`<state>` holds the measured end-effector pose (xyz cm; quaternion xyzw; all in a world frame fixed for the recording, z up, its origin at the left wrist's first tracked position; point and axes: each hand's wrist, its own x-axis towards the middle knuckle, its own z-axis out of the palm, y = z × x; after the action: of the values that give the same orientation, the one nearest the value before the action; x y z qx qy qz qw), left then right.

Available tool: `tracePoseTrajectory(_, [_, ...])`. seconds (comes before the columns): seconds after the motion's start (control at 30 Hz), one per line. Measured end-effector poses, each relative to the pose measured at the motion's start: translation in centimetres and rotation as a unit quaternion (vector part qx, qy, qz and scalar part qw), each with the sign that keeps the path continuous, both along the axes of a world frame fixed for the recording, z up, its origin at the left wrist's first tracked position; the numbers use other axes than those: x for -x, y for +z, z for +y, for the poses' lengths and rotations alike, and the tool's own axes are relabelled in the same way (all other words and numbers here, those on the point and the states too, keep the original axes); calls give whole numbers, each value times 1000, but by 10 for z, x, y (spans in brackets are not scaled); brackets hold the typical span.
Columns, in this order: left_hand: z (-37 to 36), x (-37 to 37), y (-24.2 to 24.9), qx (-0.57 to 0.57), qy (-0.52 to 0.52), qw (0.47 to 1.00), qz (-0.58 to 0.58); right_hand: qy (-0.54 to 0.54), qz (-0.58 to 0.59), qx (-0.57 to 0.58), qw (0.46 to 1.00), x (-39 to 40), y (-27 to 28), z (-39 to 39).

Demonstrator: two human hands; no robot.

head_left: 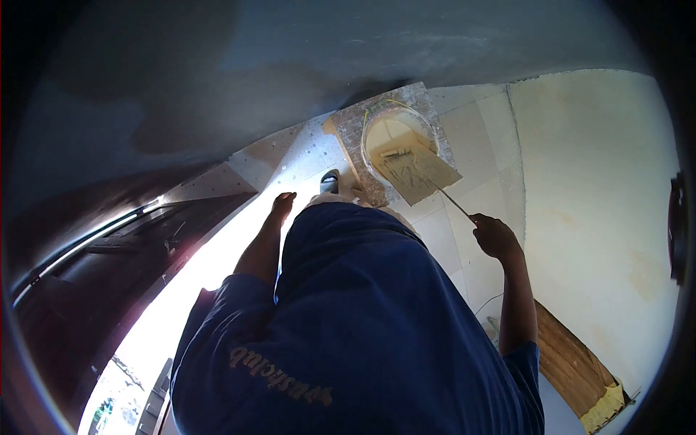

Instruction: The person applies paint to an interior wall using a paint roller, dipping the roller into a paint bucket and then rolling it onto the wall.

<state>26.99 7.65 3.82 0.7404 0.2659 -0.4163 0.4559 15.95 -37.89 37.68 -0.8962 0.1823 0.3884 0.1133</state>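
Note:
My right hand (pixel 496 235) is wrapped round the thin handle of a paint roller (pixel 455 204). The roller's head appears to rest on a paint-smeared board (pixel 428 185), which slants out of a round bucket (pixel 365 148). Cream-coloured paint (pixel 386 133) lies inside the bucket. My left hand (pixel 284 204) hangs low at my side, fingers curled together, and I see nothing in it.
The bucket stands on a stained square board (pixel 348 138) on the tiled floor (pixel 435 235). A dark wall (pixel 304 69) rises ahead and a pale wall (pixel 591 174) at right. Brown wooden panel (pixel 573 355) lies lower right; a dark door (pixel 94 283) stands left, beside bright light.

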Motion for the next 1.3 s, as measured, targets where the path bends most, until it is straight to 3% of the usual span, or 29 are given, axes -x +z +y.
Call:
tracePoseTrajectory(0.13, [3, 1, -6, 2, 9, 1000, 5, 12, -1, 13, 1000, 2, 8, 4])
tracePoseTrajectory(0.23, [9, 3, -22, 41, -68, 995, 56, 24, -8, 6, 1000, 6, 8, 4])
tracePoseTrajectory(0.3, [1, 4, -6, 6, 3, 1000, 9, 29, -16, -3, 999, 8, 9, 5])
tracePoseTrajectory(1.3, [9, 8, -17, 4, -15, 1000, -14, 66, -18, -6, 998, 23, 30, 29])
